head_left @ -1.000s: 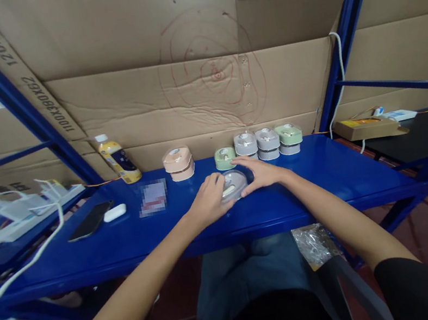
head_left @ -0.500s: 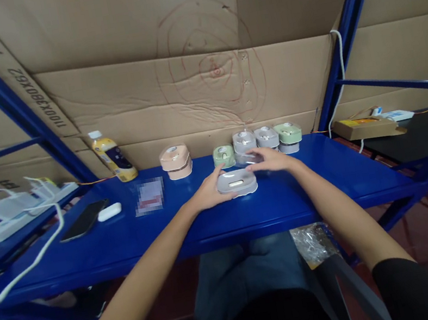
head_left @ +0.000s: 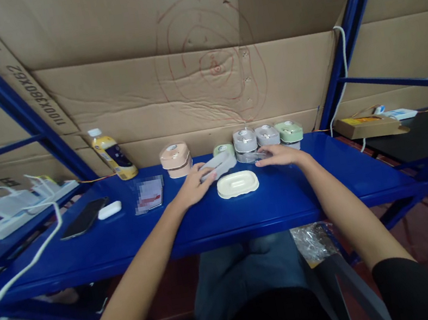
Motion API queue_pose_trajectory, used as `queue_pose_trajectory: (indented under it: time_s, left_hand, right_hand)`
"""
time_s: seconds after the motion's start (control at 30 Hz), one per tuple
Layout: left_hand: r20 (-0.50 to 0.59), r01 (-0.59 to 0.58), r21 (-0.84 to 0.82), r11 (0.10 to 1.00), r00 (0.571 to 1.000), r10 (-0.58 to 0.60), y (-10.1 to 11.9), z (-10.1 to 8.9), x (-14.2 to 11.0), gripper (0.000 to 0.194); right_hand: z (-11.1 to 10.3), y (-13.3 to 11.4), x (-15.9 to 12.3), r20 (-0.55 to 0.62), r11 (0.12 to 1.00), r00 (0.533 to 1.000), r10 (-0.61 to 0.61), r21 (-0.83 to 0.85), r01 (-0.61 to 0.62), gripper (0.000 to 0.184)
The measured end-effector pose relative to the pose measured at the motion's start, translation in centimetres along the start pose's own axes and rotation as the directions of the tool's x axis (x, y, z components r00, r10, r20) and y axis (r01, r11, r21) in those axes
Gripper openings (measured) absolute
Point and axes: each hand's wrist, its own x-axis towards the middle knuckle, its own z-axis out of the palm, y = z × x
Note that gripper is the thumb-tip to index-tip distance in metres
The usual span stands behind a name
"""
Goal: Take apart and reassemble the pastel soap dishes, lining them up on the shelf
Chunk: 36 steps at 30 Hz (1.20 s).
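My left hand (head_left: 194,186) grips a grey oval soap-box-like shell (head_left: 224,165) by its left end, raised and tilted above the table. Just below and in front of it, a cream oval tray (head_left: 238,184) with a raised centre lies on the blue table. My right hand (head_left: 281,155) is to the right, its fingers closed on a see-through plastic cover (head_left: 260,156), partly hidden by the fingers. Behind the hands stand a green box (head_left: 222,151), partly covered by the shell, two grey boxes (head_left: 245,142) with clear tops, and another green box (head_left: 290,130).
A pink box (head_left: 175,158) stands left of the row. Farther left on the blue table (head_left: 205,228) are a yellow drink bottle (head_left: 114,156), a blurred flat packet (head_left: 149,194), a white case (head_left: 109,210) and a black phone (head_left: 83,219). Cardboard (head_left: 114,89) walls the back.
My left hand has lifted the grey shell up and to the left, uncovering the cream tray. My right hand has moved slightly right with the clear cover.
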Motion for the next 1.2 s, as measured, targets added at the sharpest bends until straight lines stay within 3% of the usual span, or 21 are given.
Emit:
queue_pose_trajectory:
  time_s: [0.1, 0.23, 0.43, 0.57, 0.7, 0.8, 0.93, 1.03, 1.2]
  left_hand:
    - [-0.006, 0.115, 0.078, 0.990, 0.993, -0.115, -2.1, -1.3, -0.6, 0.060]
    - [0.020, 0.209, 0.131, 0.969, 0.977, -0.213, -3.7, -1.9, -1.4, 0.060]
    - [0.022, 0.241, 0.146, 0.959, 0.969, -0.247, -4.0, -1.6, -1.4, 0.070]
    - [0.005, 0.235, 0.117, 0.965, 0.971, -0.237, -3.9, -1.6, -1.4, 0.066]
    - [-0.043, 0.179, 0.046, 0.983, 0.983, -0.177, -2.6, -1.6, -1.4, 0.061]
    - [-0.070, 0.062, -0.001, 0.998, 0.996, -0.062, -0.5, -1.0, -1.2, 0.055]
    - [0.071, -0.072, -0.036, 0.997, 0.995, 0.075, 2.9, 0.5, -0.7, 0.050]
    - [0.168, -0.111, -0.065, 0.992, 0.978, 0.121, 4.4, 1.6, -0.3, 0.048]
    - [0.160, -0.097, -0.075, 0.992, 0.981, 0.108, 4.6, 2.3, 0.2, 0.051]
  right_hand:
    - [-0.5, 1.1, 0.1, 0.091, 0.998, 0.996, 0.015, -0.065, -0.010, 0.074]
    - [-0.7, 2.4, 0.3, 0.088, 0.992, 0.993, 0.077, -0.109, -0.067, 0.076]
    - [-0.6, 2.3, 0.3, 0.106, 0.979, 0.981, 0.165, -0.142, -0.149, 0.090]
    - [-0.5, 1.9, 0.3, 0.116, 0.972, 0.976, 0.187, -0.169, -0.166, 0.092]
    - [-0.4, 2.1, 0.6, 0.111, 0.972, 0.979, 0.169, -0.184, -0.147, 0.088]
    - [-0.3, 2.3, 0.7, 0.092, 0.973, 0.985, 0.148, -0.194, -0.128, 0.084]
    - [-0.4, 2.3, 0.5, 0.032, 0.978, 0.992, 0.119, -0.174, -0.111, 0.081]
    - [-0.6, 1.9, 0.3, -0.013, 0.986, 0.995, 0.100, -0.134, -0.101, 0.080]
    - [-0.5, 0.3, -0.3, -0.178, 0.999, 0.983, -0.049, 0.014, 0.053, 0.084]
